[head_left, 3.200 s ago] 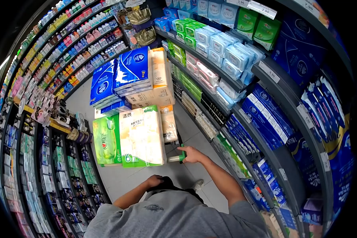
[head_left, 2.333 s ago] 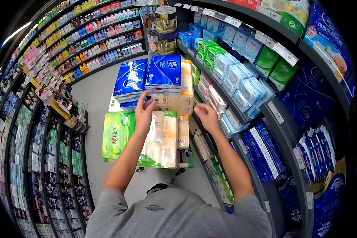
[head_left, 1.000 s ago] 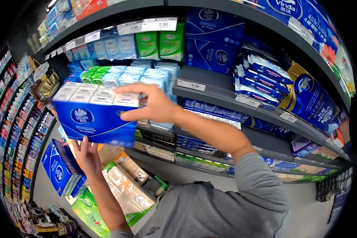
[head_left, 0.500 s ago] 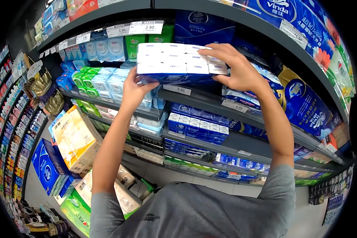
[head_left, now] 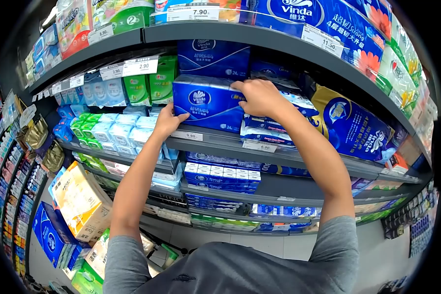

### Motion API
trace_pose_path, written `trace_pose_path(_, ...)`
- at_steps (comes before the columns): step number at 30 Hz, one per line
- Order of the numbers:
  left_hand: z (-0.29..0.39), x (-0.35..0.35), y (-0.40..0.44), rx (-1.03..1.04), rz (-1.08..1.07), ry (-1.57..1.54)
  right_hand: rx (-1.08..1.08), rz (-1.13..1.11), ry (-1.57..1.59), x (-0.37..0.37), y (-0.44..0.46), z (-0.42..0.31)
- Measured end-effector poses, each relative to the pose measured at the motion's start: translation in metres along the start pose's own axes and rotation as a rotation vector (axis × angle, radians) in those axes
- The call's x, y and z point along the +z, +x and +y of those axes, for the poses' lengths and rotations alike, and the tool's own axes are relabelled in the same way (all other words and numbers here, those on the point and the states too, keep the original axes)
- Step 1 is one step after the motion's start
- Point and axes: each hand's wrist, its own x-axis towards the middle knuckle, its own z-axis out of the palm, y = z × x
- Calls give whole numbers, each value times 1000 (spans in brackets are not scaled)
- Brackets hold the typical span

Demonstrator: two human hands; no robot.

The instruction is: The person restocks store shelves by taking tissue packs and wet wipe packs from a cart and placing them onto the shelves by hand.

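A blue Vinda tissue pack (head_left: 206,105) stands upright on the middle shelf, its printed front facing me. My left hand (head_left: 168,121) grips its lower left edge, thumb across the front. At the upper right corner, my right hand (head_left: 262,98) holds the same pack, with fingers over the top and side. Just behind it is a similar blue Vinda pack (head_left: 213,61). Green tissue packs (head_left: 162,78) hang to the left, and blue-and-white flat packs (head_left: 267,128) lie to the right beneath my right hand.
An overhanging upper shelf (head_left: 206,33) carries more tissue packs. Below, small white-topped blue packs (head_left: 223,179) sit on a lower shelf. Large tissue bundles, one orange and cream (head_left: 81,201) and one blue (head_left: 51,235), are piled at lower left. A gold-and-blue bag (head_left: 350,122) leans at the right.
Both hands have lowered the tissue pack and turned it from showing its white-topped face to showing its blue front, now on the shelf. The view has shifted too.
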Motion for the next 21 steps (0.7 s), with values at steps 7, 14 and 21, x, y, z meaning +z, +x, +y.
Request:
trace_pose_path(7, 0, 6, 4, 8, 151, 336, 98, -60, -210, -3, 9, -15)
trace_pose_path(14, 16, 15, -9, -6, 299, 430, 38, -33, -372, 12, 25, -32)
trace_pose_path(21, 9, -8, -43, 235, 405, 374, 31, 186, -532, 15, 16, -68)
